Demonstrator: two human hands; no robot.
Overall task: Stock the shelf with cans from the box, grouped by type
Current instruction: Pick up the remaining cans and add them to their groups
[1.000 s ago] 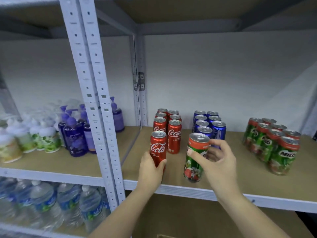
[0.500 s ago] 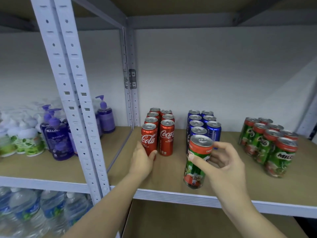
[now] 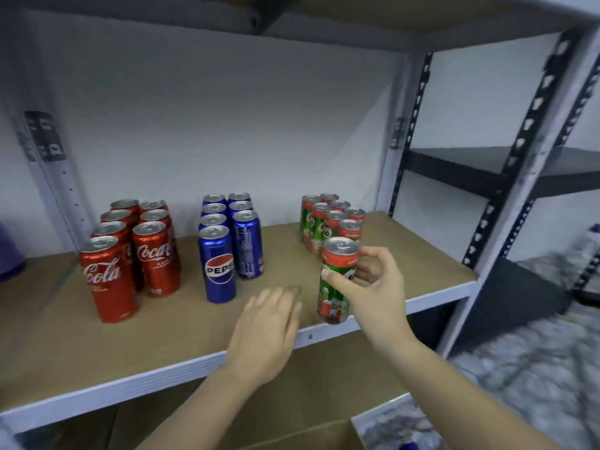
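Right hand point(image 3: 373, 287) wraps the green Milo can point(image 3: 337, 280) upright near the shelf point(image 3: 97, 362) front edge, just ahead of the Milo cluster point(image 3: 331, 222) toward the right end, keeping types together. Left hand point(image 3: 269, 326) hovers empty, fingers loosely spread.

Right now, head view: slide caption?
Right hand holds Milo can near Milo group; left hand empty.

purple object point(image 3: 9, 254) at left edge, cut off | dark shelving unit point(image 3: 506, 170) at right | mottled grey floor point(image 3: 532, 368)
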